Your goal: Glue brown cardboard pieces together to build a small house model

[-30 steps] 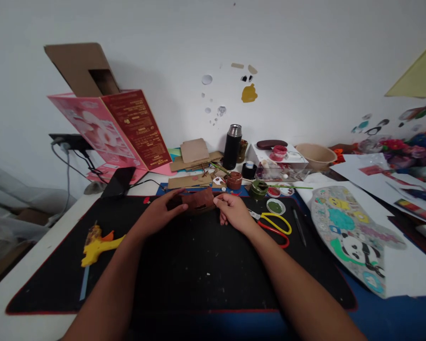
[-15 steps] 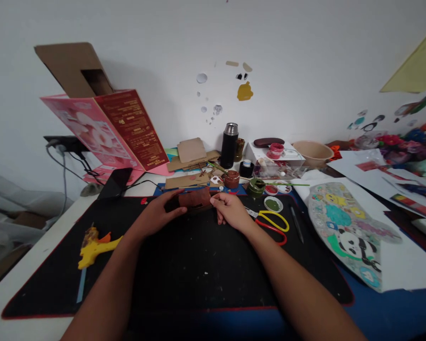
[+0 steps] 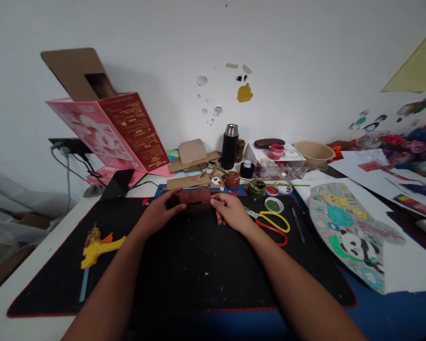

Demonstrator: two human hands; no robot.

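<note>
Both my hands hold a small brown-painted cardboard piece (image 3: pixel 196 197) at the far middle of the black mat (image 3: pixel 184 265). My left hand (image 3: pixel 161 213) grips its left end, fingers curled round it. My right hand (image 3: pixel 230 210) pinches its right end with thumb and fingers. The piece has a small dark slot on its front face. A jar of brown paint (image 3: pixel 232 180) stands just behind it.
A yellow glue gun (image 3: pixel 96 244) lies on the mat at left. Yellow and red scissors (image 3: pixel 273 222) and a pen (image 3: pixel 298 219) lie right of my right hand. Paint pots, a black flask (image 3: pixel 230 147), cardboard scraps and a pink box (image 3: pixel 110 130) stand behind. A panda drawing (image 3: pixel 351 234) lies at right.
The brown piece has been turned slightly between my hands and sits a little lower. The view shifted a little; the hands stay in the same place.
</note>
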